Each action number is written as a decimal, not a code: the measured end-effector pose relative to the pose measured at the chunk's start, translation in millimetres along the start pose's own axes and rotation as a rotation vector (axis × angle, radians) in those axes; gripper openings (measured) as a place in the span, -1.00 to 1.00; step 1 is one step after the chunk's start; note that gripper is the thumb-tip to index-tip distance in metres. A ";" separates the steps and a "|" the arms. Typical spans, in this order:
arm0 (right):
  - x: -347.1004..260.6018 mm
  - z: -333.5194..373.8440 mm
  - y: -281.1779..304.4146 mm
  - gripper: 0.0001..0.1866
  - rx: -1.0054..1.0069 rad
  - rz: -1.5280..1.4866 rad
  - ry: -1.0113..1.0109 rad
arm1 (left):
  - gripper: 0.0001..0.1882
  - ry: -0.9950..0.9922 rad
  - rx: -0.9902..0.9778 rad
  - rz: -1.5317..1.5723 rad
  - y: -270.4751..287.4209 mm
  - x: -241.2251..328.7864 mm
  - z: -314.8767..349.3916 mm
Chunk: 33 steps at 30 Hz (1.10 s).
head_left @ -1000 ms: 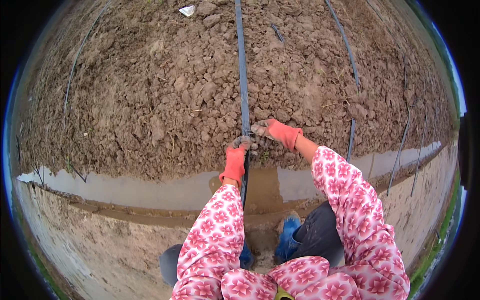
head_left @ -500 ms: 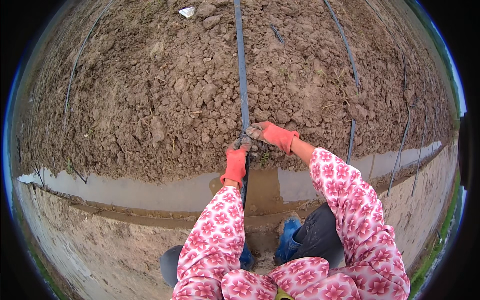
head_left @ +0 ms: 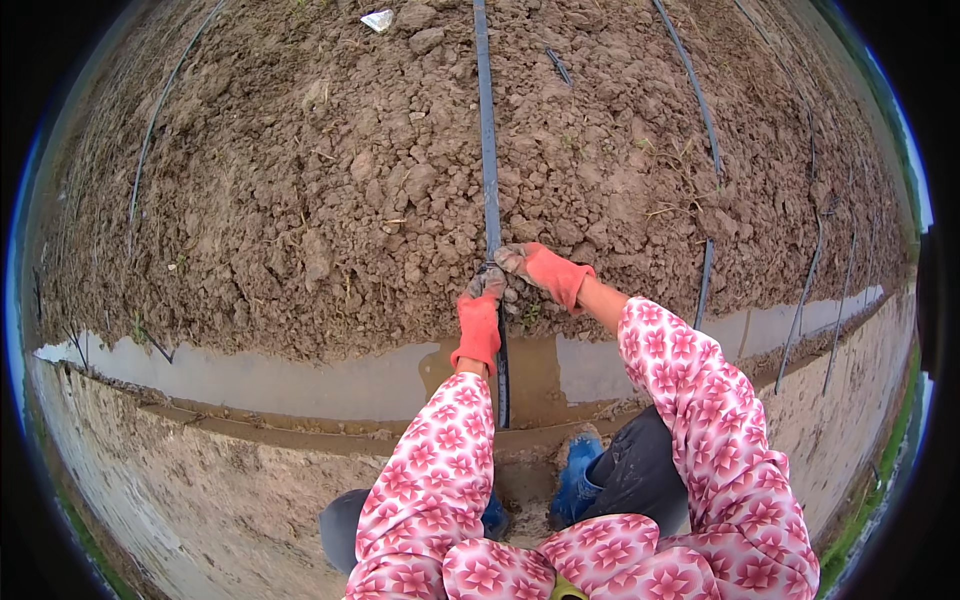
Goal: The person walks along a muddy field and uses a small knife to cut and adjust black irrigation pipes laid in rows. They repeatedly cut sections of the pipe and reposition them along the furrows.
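Note:
A flat black drip irrigation tape (head_left: 488,150) runs down the middle of the soil, between my hands and over the muddy water. My left hand (head_left: 481,312), in a coral-red glove with muddy grey fingers, is closed on the tape near the edge of the soil. In a matching glove, my right hand (head_left: 545,270) pinches the tape just above and to the right, its fingers touching the left hand's. The fingertips hide any detail of the tape there. Below my hands the tape's lower end hangs over the water.
Cloddy brown soil (head_left: 290,180) spreads ahead. A water-filled furrow (head_left: 290,380) crosses in front of a muddy ledge (head_left: 240,450). Other black tapes lie left and right (head_left: 690,70). A short black piece (head_left: 558,66) and a white scrap (head_left: 377,20) rest on the soil. My blue boots (head_left: 576,480) are below.
My left hand has shifted slightly right and up. The tape's lower end has swung right, out from behind my left forearm. My right hand keeps its pinch almost in place.

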State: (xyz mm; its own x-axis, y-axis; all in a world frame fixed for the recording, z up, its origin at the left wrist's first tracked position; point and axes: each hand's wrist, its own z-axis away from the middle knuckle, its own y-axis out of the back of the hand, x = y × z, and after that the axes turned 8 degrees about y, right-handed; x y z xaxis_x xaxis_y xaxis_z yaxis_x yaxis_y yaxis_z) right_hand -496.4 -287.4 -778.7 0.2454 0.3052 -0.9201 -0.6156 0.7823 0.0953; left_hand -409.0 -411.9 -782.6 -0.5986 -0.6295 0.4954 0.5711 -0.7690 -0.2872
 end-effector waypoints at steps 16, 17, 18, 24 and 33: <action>-34.0 -2.2 2.9 -0.51 -0.145 0.283 0.068 | -0.72 -0.287 0.023 -0.028 0.7 -10.9 -8.7; -26.6 -8.0 3.1 -0.52 -0.135 0.312 0.054 | -0.72 -0.307 0.012 -0.032 0.7 -14.5 -11.8; -19.2 -12.9 3.3 -0.52 -0.126 0.341 0.040 | -0.71 -0.328 0.002 -0.035 0.6 -18.0 -14.8; 22.7 -20.5 7.3 -0.56 -0.066 0.111 0.127 | -0.68 -0.433 0.034 -0.152 -13.5 -9.9 6.8; -16.9 -22.8 3.6 -0.53 -0.224 0.285 -0.057 | -0.63 -0.580 0.117 -0.237 -8.3 -8.3 10.1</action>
State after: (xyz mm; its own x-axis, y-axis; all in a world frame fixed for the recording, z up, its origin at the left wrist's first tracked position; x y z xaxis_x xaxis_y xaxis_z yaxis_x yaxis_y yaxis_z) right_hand -519.8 -302.1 -771.5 0.0780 0.5289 -0.8451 -0.8123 0.5252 0.2537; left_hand -403.0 -399.2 -776.1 -0.3337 -0.2562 0.9072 0.5374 -0.8423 -0.0402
